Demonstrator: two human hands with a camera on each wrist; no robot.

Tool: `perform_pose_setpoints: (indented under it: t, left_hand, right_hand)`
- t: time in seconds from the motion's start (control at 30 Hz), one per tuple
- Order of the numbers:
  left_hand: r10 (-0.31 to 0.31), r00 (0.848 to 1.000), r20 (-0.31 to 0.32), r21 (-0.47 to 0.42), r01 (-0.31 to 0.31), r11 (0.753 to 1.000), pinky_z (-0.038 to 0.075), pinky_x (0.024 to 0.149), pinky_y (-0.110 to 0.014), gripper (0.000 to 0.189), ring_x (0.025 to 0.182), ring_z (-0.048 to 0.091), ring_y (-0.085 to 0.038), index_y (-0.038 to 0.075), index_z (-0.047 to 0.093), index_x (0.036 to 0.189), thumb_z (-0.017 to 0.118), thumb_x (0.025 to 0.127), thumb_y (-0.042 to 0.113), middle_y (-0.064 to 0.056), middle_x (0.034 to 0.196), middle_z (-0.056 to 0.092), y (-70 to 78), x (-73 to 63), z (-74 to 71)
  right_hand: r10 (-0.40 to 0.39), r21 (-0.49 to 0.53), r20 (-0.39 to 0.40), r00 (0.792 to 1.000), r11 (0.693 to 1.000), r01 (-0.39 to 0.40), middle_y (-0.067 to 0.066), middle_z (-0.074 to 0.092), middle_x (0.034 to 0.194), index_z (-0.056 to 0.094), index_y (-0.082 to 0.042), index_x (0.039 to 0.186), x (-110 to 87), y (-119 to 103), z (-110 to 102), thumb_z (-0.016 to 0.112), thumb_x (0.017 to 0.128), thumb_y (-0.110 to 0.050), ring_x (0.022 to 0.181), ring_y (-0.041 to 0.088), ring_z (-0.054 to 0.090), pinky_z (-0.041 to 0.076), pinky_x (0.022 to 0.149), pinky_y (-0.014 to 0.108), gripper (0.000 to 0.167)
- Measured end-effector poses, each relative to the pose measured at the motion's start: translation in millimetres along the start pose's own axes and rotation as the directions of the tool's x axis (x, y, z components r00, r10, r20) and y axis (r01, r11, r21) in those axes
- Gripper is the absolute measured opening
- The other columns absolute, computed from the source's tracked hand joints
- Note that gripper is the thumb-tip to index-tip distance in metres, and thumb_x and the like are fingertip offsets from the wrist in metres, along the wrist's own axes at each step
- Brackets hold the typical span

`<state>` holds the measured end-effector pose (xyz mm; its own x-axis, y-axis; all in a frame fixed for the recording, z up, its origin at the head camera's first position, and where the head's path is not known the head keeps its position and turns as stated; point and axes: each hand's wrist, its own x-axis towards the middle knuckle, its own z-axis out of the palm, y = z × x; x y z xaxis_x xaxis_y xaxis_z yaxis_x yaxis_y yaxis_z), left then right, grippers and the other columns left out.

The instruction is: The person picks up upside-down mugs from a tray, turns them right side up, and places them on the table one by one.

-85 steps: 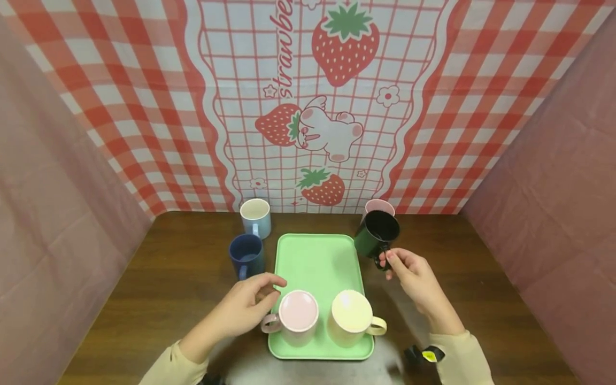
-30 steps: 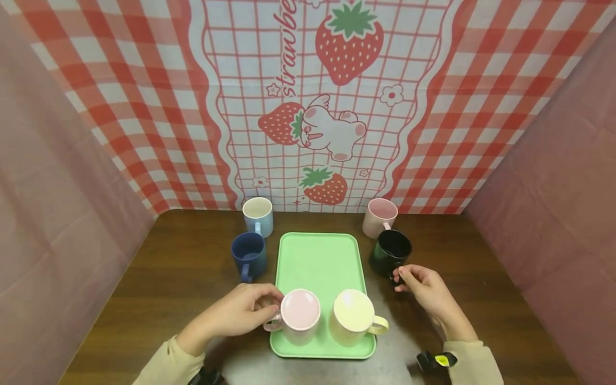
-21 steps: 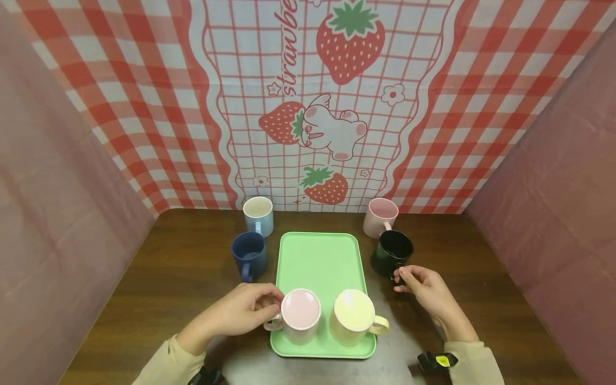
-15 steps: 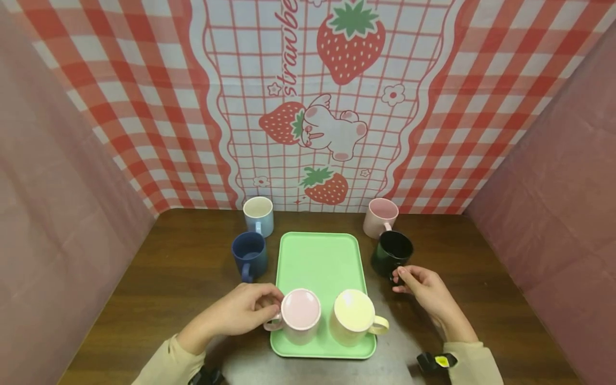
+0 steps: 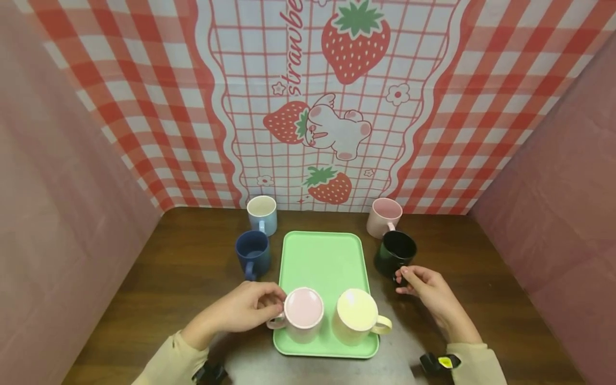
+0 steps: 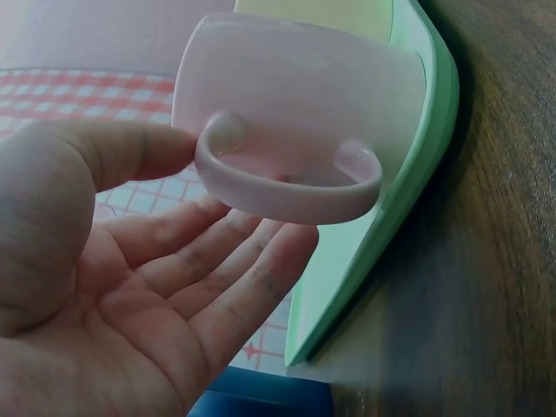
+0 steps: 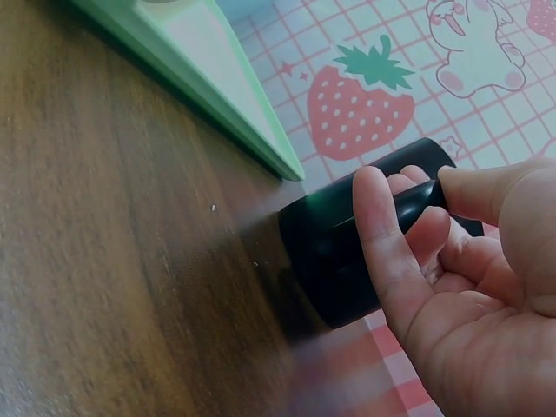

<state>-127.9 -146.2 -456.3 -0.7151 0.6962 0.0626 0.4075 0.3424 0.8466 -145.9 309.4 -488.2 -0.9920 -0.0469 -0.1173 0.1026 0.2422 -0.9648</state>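
Note:
My left hand (image 5: 244, 307) is at the handle of a pink mug (image 5: 304, 308), which stands bottom up on the green tray (image 5: 322, 259). In the left wrist view, the thumb touches one end of the handle (image 6: 287, 198) and the fingers lie behind it. Right of the tray, my right hand (image 5: 431, 291) pinches the handle of a black mug (image 5: 394, 254) standing mouth up on the table. The right wrist view has that black mug (image 7: 326, 252) with thumb and fingers at its handle. Beside the pink mug, a yellow mug (image 5: 356, 310) also stands bottom up.
Left of the tray are a navy mug (image 5: 253, 254) and, behind it, a light blue mug (image 5: 262, 215). Another pink mug (image 5: 384, 216) stands behind the black one. A checked strawberry cloth (image 5: 332, 128) hangs at the table's back edge, with pink cloth on both sides.
The black mug was held raised beside the tray; my right hand has brought it down and to the right, onto the table. My left hand has moved in to the pink mug's handle.

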Motion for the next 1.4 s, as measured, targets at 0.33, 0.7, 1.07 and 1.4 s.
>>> perform_pose_setpoints:
  t: [0.33,0.7,1.07,1.4]
  left_hand:
    - [-0.019,0.998,0.06,-0.011,0.02,1.0,0.063,0.082,-0.027,0.028,0.091,0.073,-0.006,0.004,0.073,0.12,0.083,0.099,0.021,0.002,0.101,0.078,-0.4,-1.4,-1.9]
    - [0.058,0.995,0.085,0.104,-0.067,0.992,0.061,0.079,-0.025,0.004,0.085,0.066,0.002,0.016,0.079,0.103,0.081,0.102,0.02,0.015,0.094,0.075,-5.3,-1.4,-3.6]
    - [0.092,0.996,0.008,0.181,-0.092,0.979,0.055,0.073,-0.021,0.008,0.078,0.059,0.004,0.018,0.081,0.098,0.077,0.104,0.022,0.019,0.09,0.074,-10.3,0.4,-1.6]
    - [0.145,0.988,-0.059,0.258,-0.125,0.958,0.049,0.062,-0.018,0.009,0.069,0.051,0.006,0.019,0.08,0.093,0.08,0.102,0.02,0.018,0.083,0.072,-7.2,0.6,0.5]
  right_hand:
    - [0.0,0.027,0.013,1.0,1.0,0.0,0.015,0.066,0.108,0.063,0.018,0.121,-0.2,0,0,0.057,0.116,-0.019,0.09,0.017,0.066,0.064,0.088,0.03,0.038]
    - [-0.007,0.028,0.013,1.0,1.0,0.007,0.015,0.065,0.108,0.063,0.017,0.122,-0.8,0,0,0.056,0.116,-0.02,0.089,0.018,0.064,0.064,0.088,0.03,0.039]
    - [-0.002,0.027,0.018,1.0,1.0,0.002,0.015,0.065,0.108,0.063,0.017,0.122,-1.9,2,-1,0.056,0.116,-0.02,0.089,0.018,0.065,0.064,0.088,0.03,0.038]
    - [-0.001,0.037,0.024,1.0,0.999,0.0,0.013,0.064,0.108,0.062,0.017,0.123,-2.0,1,-1,0.055,0.117,-0.02,0.086,0.018,0.061,0.064,0.088,0.031,0.039]
